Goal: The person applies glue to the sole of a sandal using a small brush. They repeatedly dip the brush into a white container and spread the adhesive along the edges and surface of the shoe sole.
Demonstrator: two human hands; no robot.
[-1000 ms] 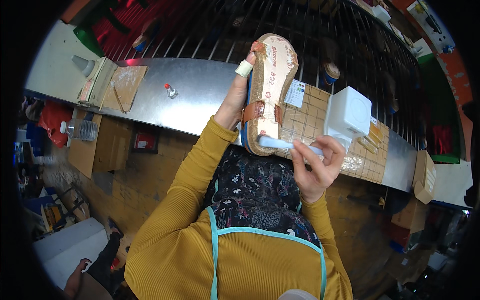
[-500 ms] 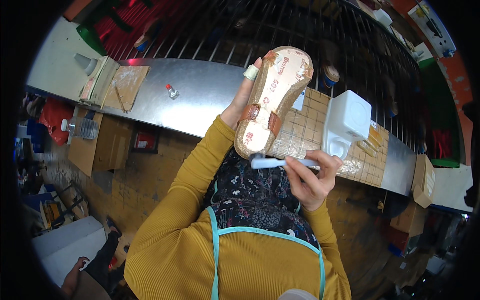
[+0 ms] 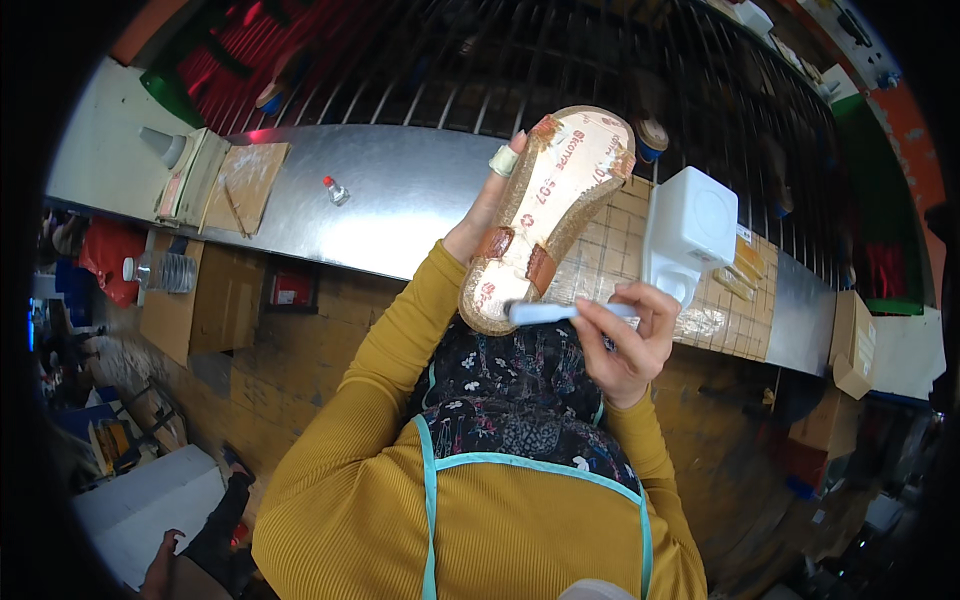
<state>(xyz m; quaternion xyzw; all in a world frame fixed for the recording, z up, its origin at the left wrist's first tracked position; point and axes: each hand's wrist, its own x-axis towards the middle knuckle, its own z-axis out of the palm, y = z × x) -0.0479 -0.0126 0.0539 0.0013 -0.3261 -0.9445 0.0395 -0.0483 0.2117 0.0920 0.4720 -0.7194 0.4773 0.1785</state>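
My left hand (image 3: 492, 193) grips a sandal (image 3: 548, 215) from its left side, with white tape round one finger. The sandal's pale underside faces me, edged in cork-brown, with brown strap ends folded onto it; its heel end points toward my body. Between the fingers and thumb of my right hand (image 3: 632, 343) is a light-blue brush (image 3: 552, 313), like a toothbrush. Its dark bristled head is at the right edge of the heel end, slightly blurred. Most of my left fingers are hidden behind the sandal.
Right of the sandal, a white plastic container (image 3: 697, 225) stands on a taped cardboard sheet (image 3: 752, 325) over the metal bench (image 3: 400, 170). A small red-capped bottle (image 3: 336, 191) and a board (image 3: 246, 188) lie left. Behind runs a rack of metal bars (image 3: 420, 85) carrying shoes.
The sandal has come slightly lower and tilted more to the right. The brush head has moved up from below the heel end onto its edge.
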